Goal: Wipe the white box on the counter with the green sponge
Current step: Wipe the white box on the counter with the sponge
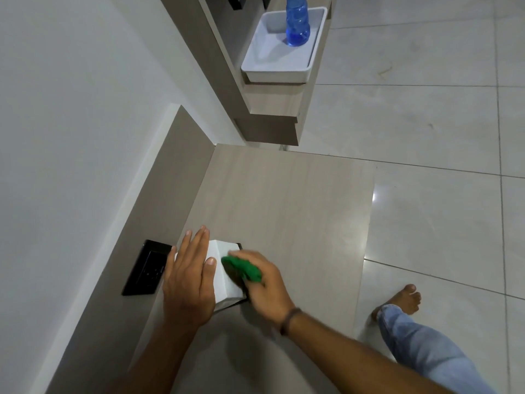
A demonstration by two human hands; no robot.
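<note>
The white box [224, 275] stands on the wood-grain counter [284, 200], near the counter's back panel and just beside the black wall socket [147, 267] set into that panel; the left hand [189, 277] lies flat on the box's socket-side face, fingers straight and pressed together, thumb resting on the top edge; the right hand [262, 288] is curled around the green sponge [241, 268], pinching it between thumb and fingers and pressing it against the box's upper face on the side away from the socket; a dark band circles the right wrist; a dark edge shows under the box, though what it is I cannot tell; farther from the box, on a shelf beyond the counter, a white tray [264, 62] holds an upright blue bottle [297, 22]; beyond the counter's open edge, a bare foot [403, 300] and a denim-clad leg stand on the pale tiled floor [426, 123].
</note>
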